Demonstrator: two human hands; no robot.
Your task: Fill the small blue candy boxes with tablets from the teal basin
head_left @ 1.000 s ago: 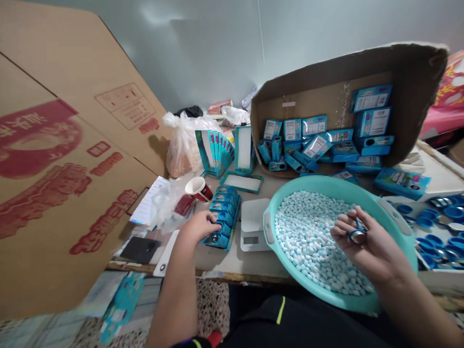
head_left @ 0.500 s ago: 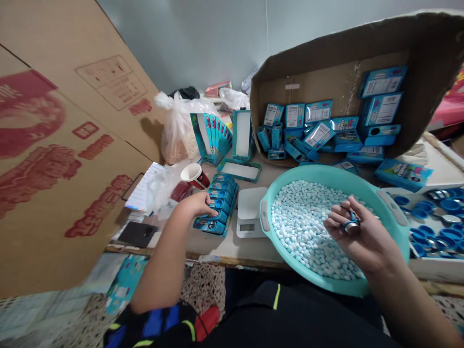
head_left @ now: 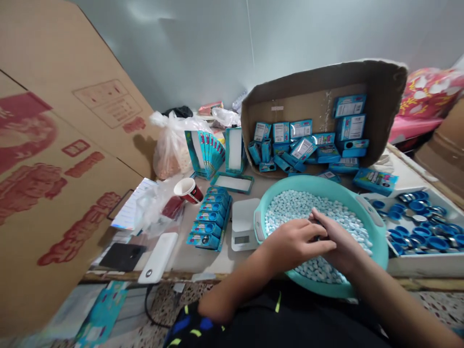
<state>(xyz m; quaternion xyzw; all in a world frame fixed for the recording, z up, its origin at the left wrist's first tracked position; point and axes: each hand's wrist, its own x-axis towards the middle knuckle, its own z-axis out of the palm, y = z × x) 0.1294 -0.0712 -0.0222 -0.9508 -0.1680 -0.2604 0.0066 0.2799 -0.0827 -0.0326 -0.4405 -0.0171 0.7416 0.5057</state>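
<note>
My left hand (head_left: 292, 241) and right hand (head_left: 342, 239) meet above the teal basin (head_left: 377, 253) of pale blue tablets (head_left: 300, 205); fingers (head_left: 319, 244) curled close, any held item hidden, cannot tell. Digital scale (head_left: 243, 217) just left of basin.

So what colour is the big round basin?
The plastic basin is light turquoise, shown best in the head view.

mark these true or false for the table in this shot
The left hand and right hand are together over a round teal plastic basin of pale blue oval tablets. True.
A white plastic digital scale sits right of the basin. False: it sits left of it.
A red-and-white paper cup stands upright. False: it lies on its side.
Round blue caps lie in a shallow white tray right of the basin. True.
</note>
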